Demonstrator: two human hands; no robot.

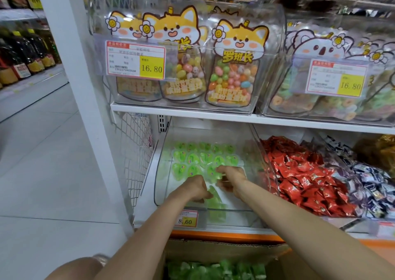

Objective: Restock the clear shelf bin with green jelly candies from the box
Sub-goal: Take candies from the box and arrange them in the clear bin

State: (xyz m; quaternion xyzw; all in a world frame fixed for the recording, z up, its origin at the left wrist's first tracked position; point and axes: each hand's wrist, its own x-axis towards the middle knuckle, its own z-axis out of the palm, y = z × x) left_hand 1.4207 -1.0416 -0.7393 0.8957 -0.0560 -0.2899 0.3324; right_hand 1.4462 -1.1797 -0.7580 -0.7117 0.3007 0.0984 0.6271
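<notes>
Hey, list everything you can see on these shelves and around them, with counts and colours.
clear shelf bin: one, transparent, lower shelf
green jelly candies: many, green, in rows inside that bin
box: one, brown cardboard, below the shelf, more green candies inside
fox bags: three, orange-yellow, jelly beans, upper shelf
koala bags: several, pale, upper right
price tags: at least three, yellow-and-white, bin fronts
red wrapped candies: many, red, next bin right
dark wrapped candies: many, navy-and-white, far right
bottles: several, dark, far-left aisle
left hand, right hand: two, bare, inside the clear bin over the candies; grip blurred
</notes>
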